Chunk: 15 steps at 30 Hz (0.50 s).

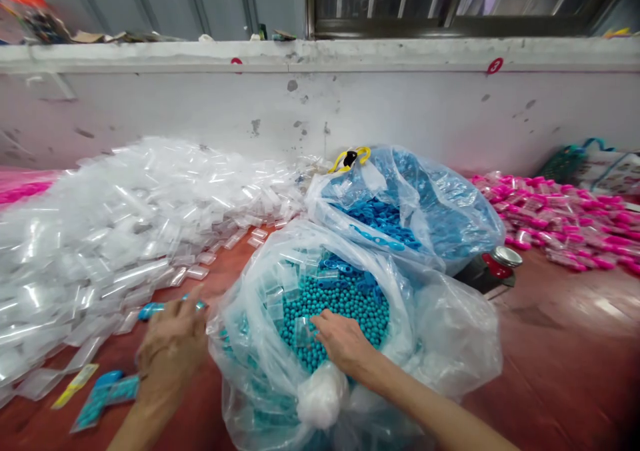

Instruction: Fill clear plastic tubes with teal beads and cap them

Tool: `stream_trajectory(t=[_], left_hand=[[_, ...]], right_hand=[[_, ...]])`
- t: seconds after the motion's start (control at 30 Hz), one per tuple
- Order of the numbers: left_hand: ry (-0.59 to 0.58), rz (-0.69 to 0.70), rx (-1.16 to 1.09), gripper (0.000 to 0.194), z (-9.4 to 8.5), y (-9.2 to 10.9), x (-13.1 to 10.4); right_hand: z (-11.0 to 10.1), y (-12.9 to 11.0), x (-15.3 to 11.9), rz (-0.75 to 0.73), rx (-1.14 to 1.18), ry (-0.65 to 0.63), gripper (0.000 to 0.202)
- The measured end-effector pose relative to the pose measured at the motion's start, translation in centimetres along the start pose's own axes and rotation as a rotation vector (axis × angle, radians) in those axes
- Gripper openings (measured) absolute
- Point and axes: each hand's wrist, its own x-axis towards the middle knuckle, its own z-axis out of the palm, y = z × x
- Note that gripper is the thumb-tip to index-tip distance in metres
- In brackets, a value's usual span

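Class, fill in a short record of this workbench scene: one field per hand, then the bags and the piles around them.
left hand: blurred, over a teal-filled packet
right hand: inside the near bag, fingers among teal beads
far bag: blue pieces
left pile: empty clear packets
right pile: pink packets
surface: red table

red round sticker with numeral 3, on the white wall ledge

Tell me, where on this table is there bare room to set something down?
The red table is bare at the right, between the bag of teal beads, the pink packets and the jar. The left is crowded with clear bags.
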Motion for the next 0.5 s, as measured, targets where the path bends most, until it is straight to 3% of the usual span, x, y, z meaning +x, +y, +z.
stream_trajectory(t=[0.07, 0.17, 0.27, 0.37, 0.5], left_hand=[[-0.003, 0.165, 0.031, 0.034, 1.1, 2.2, -0.6], [-0.171, 0.552, -0.003, 0.042, 3.3, 6.0, -1.4], [-0.346, 0.800, -0.096, 0.040, 5.5, 8.2, -1.6], [-0.466, 0.865, -0.182, 0.034, 7.3, 8.9, -1.4], [-0.624, 0.796, -0.255, 0.028, 9.0, 10.0, -0.9]], right_hand=[[0.0, -0.5, 0.8, 0.001, 0.026, -0.004, 0.020], [-0.3, 0.5, 0.8, 0.013, 0.120, 0.015, 0.023], [-1.3, 3.0, -0.8, 0.089, 0.128, 0.004, 0.021], [-2.7, 4.8, -2.8, 0.222, -0.028, -0.096, 0.018], [-2.8, 5.7, -3.5, 0.371, -0.165, -0.217, 0.032]])
